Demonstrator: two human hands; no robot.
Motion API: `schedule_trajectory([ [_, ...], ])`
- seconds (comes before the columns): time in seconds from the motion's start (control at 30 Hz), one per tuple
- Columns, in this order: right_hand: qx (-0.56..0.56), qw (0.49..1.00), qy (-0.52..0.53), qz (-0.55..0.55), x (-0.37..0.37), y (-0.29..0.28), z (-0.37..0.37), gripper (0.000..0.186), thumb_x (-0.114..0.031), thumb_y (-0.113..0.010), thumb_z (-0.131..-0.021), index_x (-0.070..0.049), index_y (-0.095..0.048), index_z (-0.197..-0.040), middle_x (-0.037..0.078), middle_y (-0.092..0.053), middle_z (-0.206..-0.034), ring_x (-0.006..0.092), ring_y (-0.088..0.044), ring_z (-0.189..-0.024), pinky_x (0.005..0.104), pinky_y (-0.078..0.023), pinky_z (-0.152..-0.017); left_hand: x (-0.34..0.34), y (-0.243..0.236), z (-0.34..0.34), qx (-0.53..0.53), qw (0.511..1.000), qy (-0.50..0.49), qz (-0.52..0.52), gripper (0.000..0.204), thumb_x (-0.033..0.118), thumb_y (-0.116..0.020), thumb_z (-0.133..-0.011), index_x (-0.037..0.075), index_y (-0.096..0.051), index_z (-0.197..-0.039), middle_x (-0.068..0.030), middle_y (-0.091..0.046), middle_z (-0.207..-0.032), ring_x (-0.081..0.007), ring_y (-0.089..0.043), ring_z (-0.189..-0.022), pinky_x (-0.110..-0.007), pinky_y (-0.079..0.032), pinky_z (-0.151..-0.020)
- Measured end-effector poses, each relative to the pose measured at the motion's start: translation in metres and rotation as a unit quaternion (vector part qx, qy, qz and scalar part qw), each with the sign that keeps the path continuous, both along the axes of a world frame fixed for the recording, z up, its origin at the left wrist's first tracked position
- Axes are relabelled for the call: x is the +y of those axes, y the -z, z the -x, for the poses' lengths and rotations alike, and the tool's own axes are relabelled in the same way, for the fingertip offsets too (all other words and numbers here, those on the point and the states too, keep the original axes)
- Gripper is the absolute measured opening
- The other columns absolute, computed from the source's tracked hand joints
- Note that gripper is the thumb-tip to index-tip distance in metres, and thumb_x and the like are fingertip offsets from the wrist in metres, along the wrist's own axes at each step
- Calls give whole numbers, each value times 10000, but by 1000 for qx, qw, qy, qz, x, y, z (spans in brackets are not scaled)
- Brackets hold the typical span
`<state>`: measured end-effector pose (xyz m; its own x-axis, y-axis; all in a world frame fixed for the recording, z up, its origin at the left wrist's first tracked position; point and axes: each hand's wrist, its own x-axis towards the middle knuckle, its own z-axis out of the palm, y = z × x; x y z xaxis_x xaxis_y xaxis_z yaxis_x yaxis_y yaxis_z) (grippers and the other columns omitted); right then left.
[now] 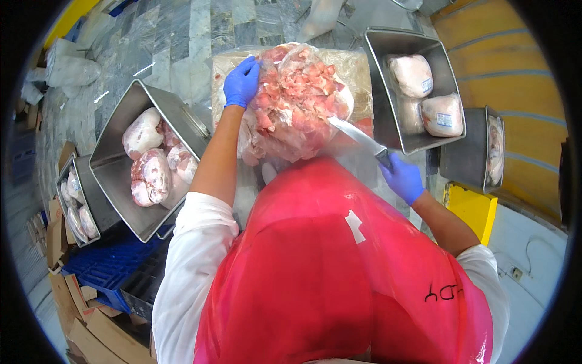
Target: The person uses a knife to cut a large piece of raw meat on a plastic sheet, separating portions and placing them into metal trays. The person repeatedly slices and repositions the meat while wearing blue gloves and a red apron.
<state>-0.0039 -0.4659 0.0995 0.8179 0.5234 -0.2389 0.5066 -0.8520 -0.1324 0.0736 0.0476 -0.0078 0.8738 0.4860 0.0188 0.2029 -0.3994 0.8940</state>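
A large heap of pink and red meat trimmings (297,97) lies in clear plastic film on a board (357,67) in front of me. My left hand (241,82), in a blue glove, has its fingers curled at the heap's upper left edge; the fingertips are partly hidden. In my right hand (402,177), also blue-gloved, is a knife (357,134) gripped by its dark handle. Its pale blade points up and left, with the tip at the right side of the meat.
To the left, a metal bin (112,167) holds several wrapped pieces of meat (150,176). Another bin (400,36) with wrapped meat (441,114) stands at the right. Smaller bins flank both. A blue pallet (97,267) and cardboard (103,340) lie at the lower left.
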Motion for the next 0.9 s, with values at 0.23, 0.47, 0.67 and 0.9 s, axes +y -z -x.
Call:
schedule_trajectory([
  [0.23, 28, 995, -61, 79, 79, -125, -16, 245, -248, -645, -957, -79, -545, -1103, 200, -703, -780, 429, -693, -685, 554, -537, -604, 1, -6, 6, 34, 998, 3, -55, 476, 378, -648, -993, 44, -688, -1329, -115, -678, -1384, -245, -646, -1288, -321, -478, -1083],
  [0.47, 24, 999, -5, 23, 24, -31, -4, 301, -117, -629, -896, -93, -517, -1175, 229, -698, -798, 462, -686, -724, 586, -531, -638, -5, 0, 6, 21, 999, -12, -22, 439, 431, -629, -973, 128, -739, -1270, -85, -679, -1378, -271, -667, -1243, -345, -505, -1051],
  [0.67, 27, 998, 43, -35, -3, 62, 2, 332, -149, -661, -885, -105, -514, -1179, 247, -689, -800, 470, -681, -734, 594, -521, -632, -3, -1, 7, 21, 999, -7, -38, 443, 366, -652, -984, 84, -702, -1321, -103, -684, -1377, -236, -673, -1245, -313, -496, -1052],
  [0.9, 30, 991, 57, -120, 23, 93, 11, 305, -158, -677, -888, -91, -521, -1143, 280, -678, -819, 502, -669, -771, 611, -507, -642, 5, 3, 9, 22, 998, -29, -49, 486, 391, -627, -990, 57, -680, -1340, -127, -673, -1385, -275, -650, -1279, -339, -480, -1084],
])
